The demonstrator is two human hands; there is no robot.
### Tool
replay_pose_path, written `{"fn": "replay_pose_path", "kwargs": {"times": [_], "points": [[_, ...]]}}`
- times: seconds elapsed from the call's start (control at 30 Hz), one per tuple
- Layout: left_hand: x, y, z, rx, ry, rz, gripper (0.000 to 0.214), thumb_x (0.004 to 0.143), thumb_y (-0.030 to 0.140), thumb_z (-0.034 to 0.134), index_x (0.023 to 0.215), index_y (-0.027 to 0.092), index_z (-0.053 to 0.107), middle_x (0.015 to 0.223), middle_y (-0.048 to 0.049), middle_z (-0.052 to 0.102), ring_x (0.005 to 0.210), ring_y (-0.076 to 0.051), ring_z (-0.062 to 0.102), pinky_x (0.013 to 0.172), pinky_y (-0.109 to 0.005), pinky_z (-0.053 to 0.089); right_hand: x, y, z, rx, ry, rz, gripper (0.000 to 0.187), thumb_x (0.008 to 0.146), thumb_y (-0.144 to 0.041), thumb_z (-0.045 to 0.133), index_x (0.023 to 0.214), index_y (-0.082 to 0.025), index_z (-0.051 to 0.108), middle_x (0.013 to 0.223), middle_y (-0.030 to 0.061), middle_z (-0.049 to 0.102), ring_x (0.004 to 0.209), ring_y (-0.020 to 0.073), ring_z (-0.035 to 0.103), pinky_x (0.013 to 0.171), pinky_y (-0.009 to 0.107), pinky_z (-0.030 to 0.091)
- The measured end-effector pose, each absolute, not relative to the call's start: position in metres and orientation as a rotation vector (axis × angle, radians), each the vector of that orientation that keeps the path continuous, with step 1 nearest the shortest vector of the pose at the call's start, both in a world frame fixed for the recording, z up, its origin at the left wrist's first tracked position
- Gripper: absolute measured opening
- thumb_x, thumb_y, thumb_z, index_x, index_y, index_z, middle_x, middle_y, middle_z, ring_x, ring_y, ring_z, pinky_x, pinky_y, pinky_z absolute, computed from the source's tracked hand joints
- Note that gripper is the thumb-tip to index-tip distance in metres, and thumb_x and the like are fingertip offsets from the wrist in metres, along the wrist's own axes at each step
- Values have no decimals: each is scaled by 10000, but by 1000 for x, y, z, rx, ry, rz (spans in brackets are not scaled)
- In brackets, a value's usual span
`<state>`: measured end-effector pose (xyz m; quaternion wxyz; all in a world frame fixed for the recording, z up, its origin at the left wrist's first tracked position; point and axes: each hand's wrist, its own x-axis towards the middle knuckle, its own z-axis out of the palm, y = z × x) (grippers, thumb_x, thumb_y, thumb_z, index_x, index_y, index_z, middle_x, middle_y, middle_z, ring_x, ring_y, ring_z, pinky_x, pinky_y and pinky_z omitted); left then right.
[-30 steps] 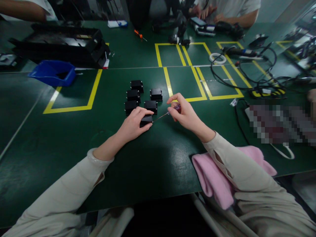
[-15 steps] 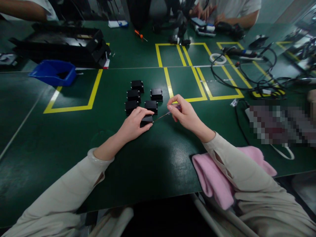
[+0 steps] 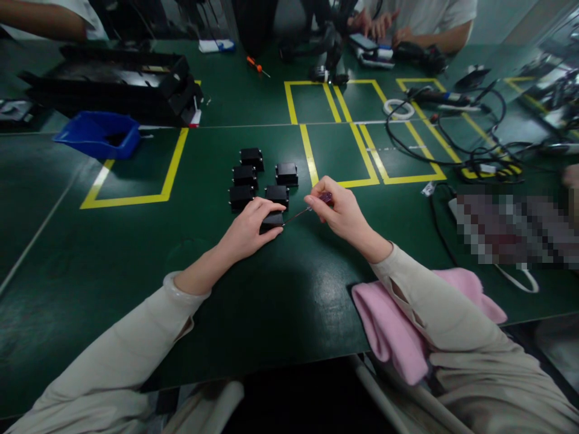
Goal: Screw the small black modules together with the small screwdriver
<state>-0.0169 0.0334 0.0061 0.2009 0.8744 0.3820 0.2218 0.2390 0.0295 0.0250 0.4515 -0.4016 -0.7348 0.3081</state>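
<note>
A dark green table point(image 3: 289, 313) marked with yellow tape point(image 3: 126, 201) fills the view, with a blue bin point(image 3: 99, 134) at the far left and a pink cloth point(image 3: 393, 325) under the right forearm. The left hand point(image 3: 246, 228) grips a small black box point(image 3: 272, 220) between thumb and fingers, low on the tabletop. To the right of that box, the right hand point(image 3: 339, 211) is closed around the handle of a screwdriver point(image 3: 326, 197), whose shaft slants down and left to the box's right end. At this scale I cannot tell whether its tip touches the box or sits just beside it. Five similar boxes point(image 3: 286, 173) stand just beyond the left hand.
</note>
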Motion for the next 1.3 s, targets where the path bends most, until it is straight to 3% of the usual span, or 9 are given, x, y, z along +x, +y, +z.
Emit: {"fn": "replay_pose_path", "kwargs": {"times": [0.17, 0.3, 0.63, 0.97, 1.1, 1.3], "points": [[-6, 31, 2, 2386, 1008, 639, 466, 991, 280, 664, 1438, 204, 557, 1356, -127, 609, 1301, -302, 596, 1138, -479, 487, 238, 26, 29, -998, -1802, 639, 218, 1037, -430, 602, 1001, -240, 501, 745, -49, 503, 585, 115, 454, 590, 280, 370], [-1, 31, 1, 2343, 992, 641, 501, 982, 281, 681, 1459, 197, 552, 1365, -126, 625, 1309, -297, 607, 1143, -474, 485, 237, 22, 30, -1041, -1807, 576, 136, 1008, -324, 605, 1078, -248, 517, 801, -16, 524, 652, 147, 512, 619, 293, 419], [-6, 29, 5, 2358, 1093, 613, 404, 953, 321, 722, 1331, 217, 624, 1319, -108, 676, 1269, -311, 628, 1119, -495, 495, 231, 14, 39, -1035, -1930, 472, 45, 1000, -279, 537, 1010, -240, 517, 815, 0, 607, 642, 145, 573, 632, 284, 408], [-6, 23, 14, 2675, 1155, 588, 485, 968, 317, 716, 1415, 201, 568, 1386, -155, 613, 1258, -350, 584, 1059, -510, 489, 223, 8, 47, -1088, -2089, 299, 112, 975, -254, 483, 1072, -233, 534, 727, -8, 626, 599, 160, 588, 622, 286, 379], [-2, 19, 26, 2758, 1205, 499, 330, 972, 338, 705, 1264, 206, 627, 1216, -128, 659, 1078, -325, 619, 902, -460, 510, 223, 7, 49, -1093, -2113, 259, 127, 965, -244, 469, 1070, -227, 539, 713, -3, 620, 594, 167, 586, 616, 289, 371], [7, 20, 39, 2759, 1160, 329, 112, 978, 266, 645, 1066, 198, 642, 1039, -85, 666, 956, -282, 638, 791, -397, 498, 223, 5, 53, -1090, -2144, 237, 153, 939, -217, 475, 1075, -221, 544, 722, 4, 637, 584, 164, 567, 640, 301, 395]]}}
